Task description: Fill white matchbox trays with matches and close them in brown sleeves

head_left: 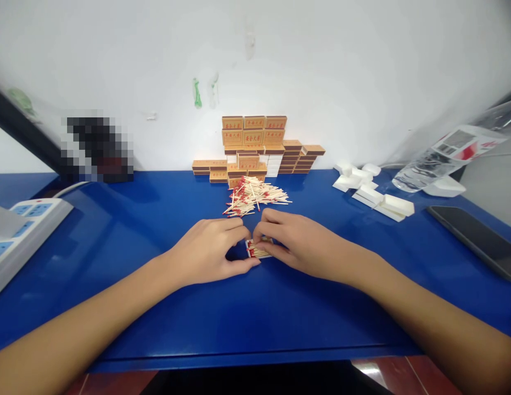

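A small white matchbox tray (247,248) filled with red-headed matches (260,253) lies on the blue table in front of me. My left hand (214,249) grips the tray's left end, its thumb at the near side and fingers at the far side. Over the tray's right part, my right hand (296,241) has its fingers bent and pinched down onto the matches, hiding that end. Just beyond both hands spreads a loose heap of matches (259,195), most heads pointing left.
Orange matchboxes (253,137) are stacked against the wall. White empty trays (378,200), a plastic bottle (440,156) and a black phone (477,236) sit at right. A white power strip (45,219) lies at left on the blue table (239,323).
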`<state>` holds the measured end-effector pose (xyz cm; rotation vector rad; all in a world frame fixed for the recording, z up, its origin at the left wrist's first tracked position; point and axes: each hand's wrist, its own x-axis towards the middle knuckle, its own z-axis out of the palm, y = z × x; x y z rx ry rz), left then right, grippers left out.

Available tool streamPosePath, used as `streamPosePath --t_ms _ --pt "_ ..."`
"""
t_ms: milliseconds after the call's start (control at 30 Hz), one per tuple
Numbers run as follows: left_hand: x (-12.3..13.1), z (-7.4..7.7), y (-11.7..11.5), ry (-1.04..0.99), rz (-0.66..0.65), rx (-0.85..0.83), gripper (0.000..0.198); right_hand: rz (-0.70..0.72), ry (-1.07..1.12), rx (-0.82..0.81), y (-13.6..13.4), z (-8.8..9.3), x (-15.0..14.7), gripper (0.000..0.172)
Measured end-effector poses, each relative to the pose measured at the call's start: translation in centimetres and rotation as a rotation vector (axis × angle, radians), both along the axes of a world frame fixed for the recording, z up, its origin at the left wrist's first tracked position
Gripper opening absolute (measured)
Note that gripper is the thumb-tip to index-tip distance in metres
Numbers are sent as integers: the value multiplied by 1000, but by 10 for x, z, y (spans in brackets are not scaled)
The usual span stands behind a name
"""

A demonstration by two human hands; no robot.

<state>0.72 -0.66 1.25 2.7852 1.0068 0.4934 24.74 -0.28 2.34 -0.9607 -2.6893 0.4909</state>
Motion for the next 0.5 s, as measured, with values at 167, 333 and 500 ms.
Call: streamPosePath --t_ms 167,333,500 --pt "-1 -2 1 0 -42 38 30 25 28 -3 -1 -1 -1 13" --pt "-1 -2 1 7 -54 41 31 37 25 -27 -1 -1 -2 13" --pt "-1 -2 0 13 -41 32 32 24 -33 6 -3 3 -2 18"
